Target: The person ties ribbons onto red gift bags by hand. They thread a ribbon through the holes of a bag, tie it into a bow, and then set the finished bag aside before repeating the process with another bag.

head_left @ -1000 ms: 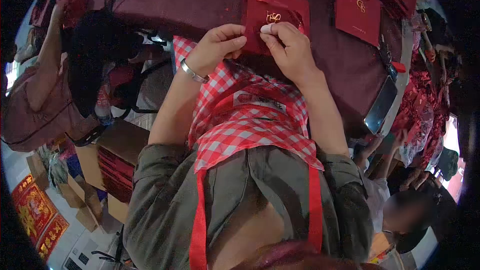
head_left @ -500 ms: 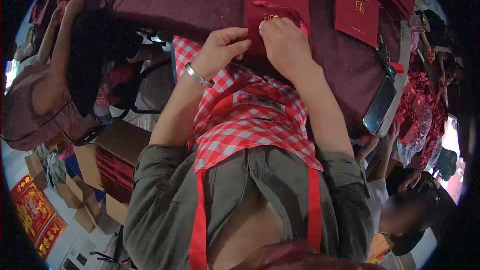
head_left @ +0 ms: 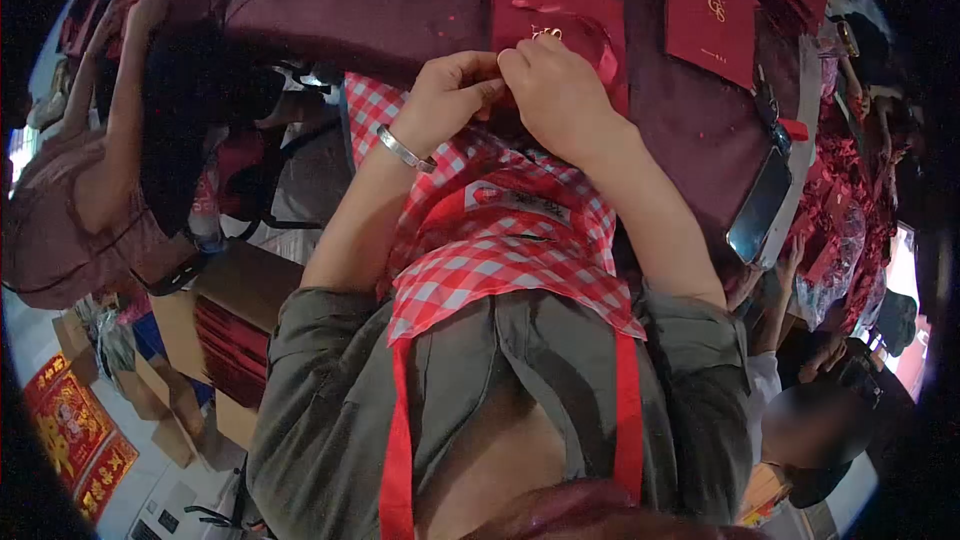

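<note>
A dark red paper gift bag with gold lettering and a pink ribbon lies flat on the cloth-covered table in front of me. My left hand, with a silver bracelet at the wrist, is closed with thumb and forefinger pinched at the bag's lower left. Over the bag's lower part, my right hand is closed too, its fingertips meeting those of the left. Whatever the fingertips hold is too small or hidden to make out. Both hands cover the bag's lower part.
More red gift bags lie at the right on the dark red tablecloth. A phone rests by the right table edge. Cardboard boxes stand at the left. Other people are on both sides.
My right hand has moved left and slightly down, so its fingertips now meet my left hand's. More of the bag's lettering and ribbon shows.
</note>
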Available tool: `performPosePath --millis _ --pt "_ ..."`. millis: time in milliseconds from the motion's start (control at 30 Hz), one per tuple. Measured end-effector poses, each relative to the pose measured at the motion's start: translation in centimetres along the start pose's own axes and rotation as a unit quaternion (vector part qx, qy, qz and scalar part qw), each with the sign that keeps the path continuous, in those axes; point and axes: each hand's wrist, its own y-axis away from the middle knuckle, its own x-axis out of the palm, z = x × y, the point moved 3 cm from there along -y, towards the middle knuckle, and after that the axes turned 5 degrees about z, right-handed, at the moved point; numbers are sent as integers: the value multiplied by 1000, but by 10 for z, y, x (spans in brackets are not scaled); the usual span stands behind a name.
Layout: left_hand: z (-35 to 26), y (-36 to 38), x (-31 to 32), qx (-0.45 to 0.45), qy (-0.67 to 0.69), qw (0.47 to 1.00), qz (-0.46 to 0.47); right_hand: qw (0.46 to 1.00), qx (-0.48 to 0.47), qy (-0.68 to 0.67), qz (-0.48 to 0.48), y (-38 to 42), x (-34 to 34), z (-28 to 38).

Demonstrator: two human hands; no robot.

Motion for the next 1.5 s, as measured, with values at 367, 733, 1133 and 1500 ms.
performPosePath --millis 367,733,1133,1500 --pt "-1 -5 -4 -3 -2 1000 8 980 -159 -76 -97 2 10 -24" --pt "2 -9 -5 -6 13 1000 23 985 -96 -103 -99 10 6 -25" --pt "-9 -12 -2 -18 -35 999 -2 981 -154 6 -118 5 3 -18" --pt "-17 -19 -2 0 -46 997 65 991 10 -40 -129 8 15 -29"
